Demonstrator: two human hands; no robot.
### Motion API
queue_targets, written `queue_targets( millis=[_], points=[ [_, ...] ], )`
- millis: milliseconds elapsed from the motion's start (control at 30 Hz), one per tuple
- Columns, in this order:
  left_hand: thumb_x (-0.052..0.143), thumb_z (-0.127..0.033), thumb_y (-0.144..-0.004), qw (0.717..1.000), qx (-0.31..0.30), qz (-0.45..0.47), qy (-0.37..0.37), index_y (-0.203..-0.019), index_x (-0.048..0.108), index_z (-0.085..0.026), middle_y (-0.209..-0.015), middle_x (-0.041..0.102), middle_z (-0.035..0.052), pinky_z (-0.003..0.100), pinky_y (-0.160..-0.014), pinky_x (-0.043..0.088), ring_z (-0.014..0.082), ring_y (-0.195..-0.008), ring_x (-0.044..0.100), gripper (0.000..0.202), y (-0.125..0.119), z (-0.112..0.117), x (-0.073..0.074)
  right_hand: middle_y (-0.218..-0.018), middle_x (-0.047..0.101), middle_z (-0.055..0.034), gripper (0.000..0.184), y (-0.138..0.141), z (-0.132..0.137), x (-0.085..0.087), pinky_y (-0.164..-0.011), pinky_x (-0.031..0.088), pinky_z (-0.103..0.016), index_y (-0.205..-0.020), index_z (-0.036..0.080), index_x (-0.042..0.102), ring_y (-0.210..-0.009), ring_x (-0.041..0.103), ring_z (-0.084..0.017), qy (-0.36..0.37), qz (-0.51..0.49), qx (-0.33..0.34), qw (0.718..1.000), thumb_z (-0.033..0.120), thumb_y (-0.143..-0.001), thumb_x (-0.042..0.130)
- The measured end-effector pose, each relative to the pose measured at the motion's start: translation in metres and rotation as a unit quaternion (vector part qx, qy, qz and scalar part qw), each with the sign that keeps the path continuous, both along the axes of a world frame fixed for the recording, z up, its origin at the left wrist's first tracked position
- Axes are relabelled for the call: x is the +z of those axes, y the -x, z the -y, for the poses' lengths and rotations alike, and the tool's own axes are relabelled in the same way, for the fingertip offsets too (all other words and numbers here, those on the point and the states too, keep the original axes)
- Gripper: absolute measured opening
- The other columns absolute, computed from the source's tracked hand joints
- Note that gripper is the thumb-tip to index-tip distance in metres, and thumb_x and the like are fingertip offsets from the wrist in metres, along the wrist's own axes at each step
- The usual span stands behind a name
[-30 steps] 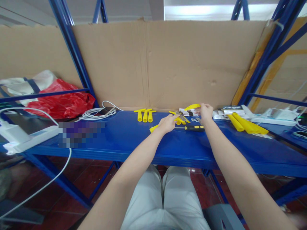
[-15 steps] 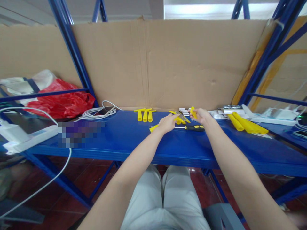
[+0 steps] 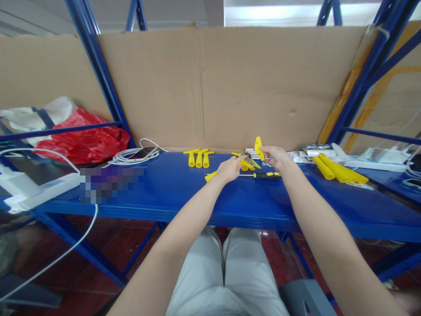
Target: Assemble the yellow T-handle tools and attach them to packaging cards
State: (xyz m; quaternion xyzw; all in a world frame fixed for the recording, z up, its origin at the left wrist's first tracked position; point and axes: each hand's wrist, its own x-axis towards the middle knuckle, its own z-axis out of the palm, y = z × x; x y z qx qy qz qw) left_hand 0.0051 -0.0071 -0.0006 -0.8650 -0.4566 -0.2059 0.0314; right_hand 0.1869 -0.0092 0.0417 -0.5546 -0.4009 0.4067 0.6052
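Note:
My right hand pinches a small yellow plastic piece and holds it upright above the blue shelf. My left hand rests on the shelf, its fingers closed on a yellow scraper with a metal blade. A screwdriver with a black and yellow handle lies just in front of both hands. Behind the right hand lies a small stack of black and white blade packs. Three yellow T-shaped handles lie side by side to the left of my hands.
Long yellow tubes and white packets lie at the right. A coiled white cable on a phone sits at the left, with a red bag and a white power strip beyond. Cardboard walls the back.
My right hand has lifted the yellow piece off the blade stack, brought it slightly left and turned it upright. The left hand has stayed in place.

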Motion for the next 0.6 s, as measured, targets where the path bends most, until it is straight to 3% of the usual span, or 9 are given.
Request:
queue_targets(
  millis=[333,500,600],
  points=[
    [0.049,-0.026,-0.093,0.999,-0.009,0.034,0.003,-0.151,0.023,-0.026,-0.142,0.052,0.0076,0.034,-0.101,0.043,0.0206,-0.127,0.051,0.063,-0.001,-0.002,-0.002,-0.053,0.050,0.0036,0.024,0.013,0.005,0.002,-0.046,0.031,-0.018,-0.061,0.014,0.053,-0.048,0.042,-0.005,0.004,0.106,0.037,0.994,0.017,-0.070,0.075],
    [0.051,-0.026,-0.093,0.999,0.004,0.048,0.016,-0.151,0.021,-0.024,-0.139,0.055,0.0085,0.034,-0.100,0.043,0.0215,-0.126,0.053,0.066,-0.002,0.000,-0.002,-0.044,0.044,0.0042,0.025,0.026,0.005,-0.003,-0.040,0.023,-0.019,-0.054,0.014,0.053,-0.041,0.033,-0.004,0.002,0.192,0.042,0.981,0.016,-0.070,0.072],
    [0.051,-0.027,-0.093,0.999,0.008,0.051,0.016,-0.150,0.024,-0.024,-0.139,0.054,0.0087,0.033,-0.100,0.043,0.0218,-0.126,0.052,0.063,-0.003,0.000,-0.002,-0.042,0.043,0.0043,0.020,0.031,0.009,-0.002,-0.042,0.028,-0.020,-0.054,0.013,0.057,-0.041,0.034,-0.005,-0.002,0.216,0.021,0.976,0.013,-0.072,0.067]
  ],
)
